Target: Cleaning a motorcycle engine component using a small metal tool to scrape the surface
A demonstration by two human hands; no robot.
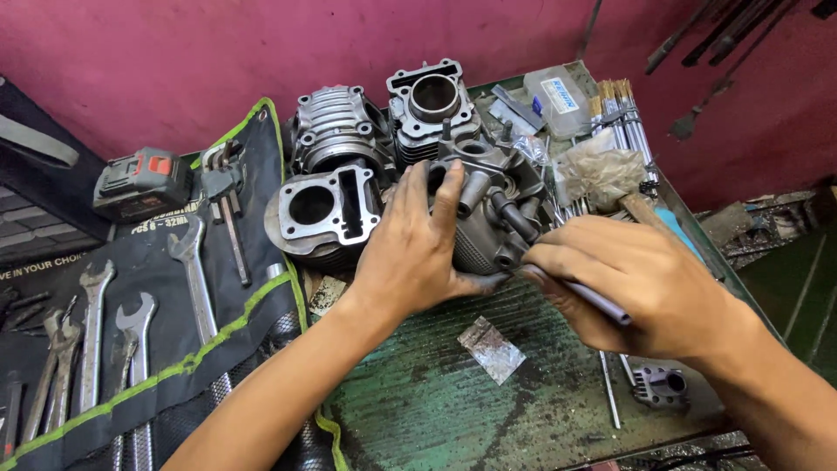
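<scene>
Two hands work: left hand [417,253] clasps cylinder head [488,205], right hand [641,283] pinches a rod [586,296] (tip hidden).

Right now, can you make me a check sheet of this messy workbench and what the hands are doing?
Surface: green metal table, scratched and grimy.
Job's things: grey cylinder head, steadied by left hand; right hand holds a thin grey tool against it.
Clutter: three engine cylinders, spanner roll, wire brushes, small plastic bag.
Hands: both bare, oil-stained.
Cables: nothing seen.
Surroundings: pink wall, cordless tool battery.
</scene>
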